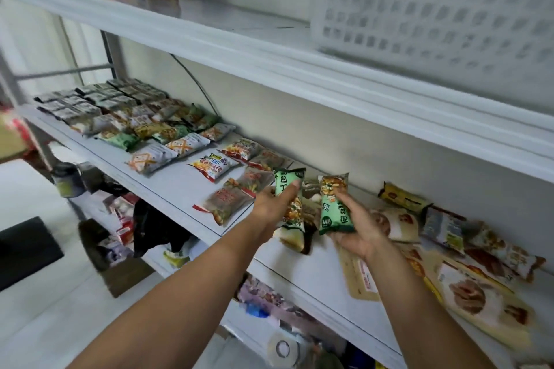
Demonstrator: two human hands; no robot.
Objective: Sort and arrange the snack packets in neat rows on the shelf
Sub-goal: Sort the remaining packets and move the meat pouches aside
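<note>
Head view looks down along a white middle shelf point(180, 186) that runs from 10 o'clock to 4 o'clock. Both bare arms reach in from 6 o'clock and meet near the centre. The left hand point(269, 204) grips the left green packet point(283, 181), thumb curled over its front, the packet standing roughly upright with its green end up. Just beside it at 3 o'clock, the right hand point(362, 231) holds the right green packet point(333, 217) from below, fingers wrapped behind it, its orange end up. The two packets are close but apart, both lifted just above the shelf. Toward 10 o'clock the sorted rows point(126, 111) of packets lie flat in lines by kind. Toward 4 o'clock a loose heap point(443, 231) of mixed packets lies against the wall, with a beige pouch point(476, 299) at its near edge. At 1 o'clock a white basket point(434, 9) sits on the upper shelf point(209, 39). A tape roll point(283, 349) shows at 6 o'clock on a lower level.
</note>
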